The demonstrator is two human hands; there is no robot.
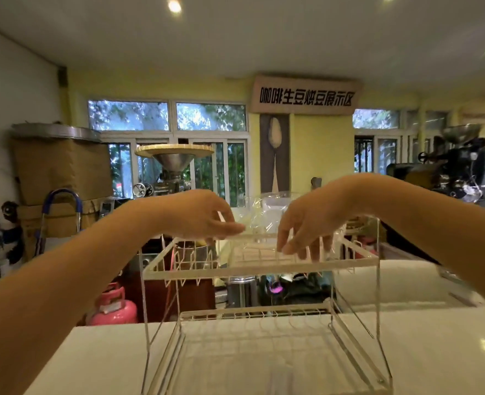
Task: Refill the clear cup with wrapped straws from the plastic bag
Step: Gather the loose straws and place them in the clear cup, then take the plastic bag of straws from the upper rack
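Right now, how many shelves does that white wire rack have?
2. The top shelf is up under the left hand and right hand, holding the clear plastic bag. The bottom shelf sits low on the white counter.

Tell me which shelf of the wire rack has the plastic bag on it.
The top shelf. The plastic bag sits on it between the left hand and right hand; the bottom shelf is bare.
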